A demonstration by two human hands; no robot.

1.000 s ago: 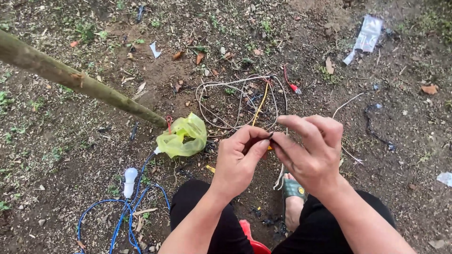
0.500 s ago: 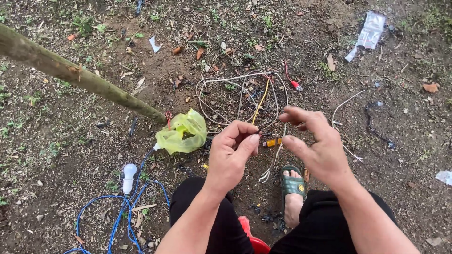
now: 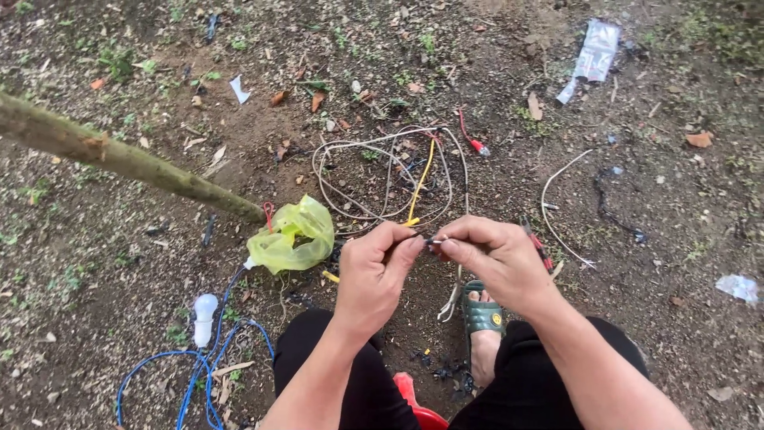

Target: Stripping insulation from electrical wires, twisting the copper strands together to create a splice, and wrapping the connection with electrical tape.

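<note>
- The wire end [image 3: 436, 240] pinched between the left hand [image 3: 374, 275] and right hand [image 3: 497, 263] is too small to tell its state
- The blue cable [image 3: 171, 374] at 7 o'clock runs off the bottom edge
- The branch [image 3: 119, 159] at 9 o'clock leaves the left edge
- The red object [image 3: 418, 402] at 6 o'clock is cut off, between the legs

Outdoor ground of bare brown dirt [image 3: 684, 318] with sparse green weeds [image 3: 119, 60], dry leaves [image 3: 700, 139] and small twigs, under soft, even daylight. A thin, mossy tree trunk [image 3: 119, 158] slants in from the left edge to the soil. Scraps of clear plastic litter [image 3: 590, 60] lie at upper right.
</note>
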